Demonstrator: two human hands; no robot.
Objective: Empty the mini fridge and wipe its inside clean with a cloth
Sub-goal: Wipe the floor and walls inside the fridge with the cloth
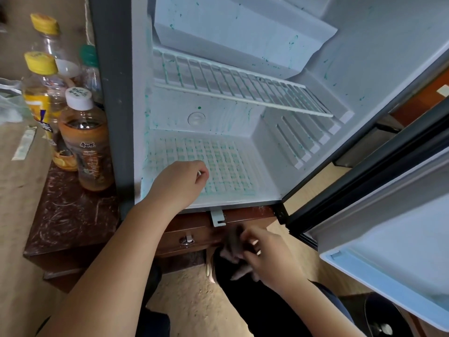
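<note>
1. Mini fridge [364, 57] liner: white plastic, smooth, semi-matt, with green-blue specks and smears on the walls.
2. Wire shelf [230, 86]: white-coated wire, smooth, stained green in places.
3. Floor rack [218, 164]: white grid, either coated wire or plastic, cannot tell which. Green residue between the bars.
4. Door seal [328, 205]: dark, matt, rubber-like.
5. Cloth [233, 249]: grey, soft fabric. Blurred, so the weave is not resolvable.
6. Cabinet top [65, 215]: dark red-brown wood, glossy varnish, heavily scratched.
7. Drawer pull [186, 240]: shiny metal.
8. Bottles [85, 142]: clear glossy plastic with printed labels.
</note>
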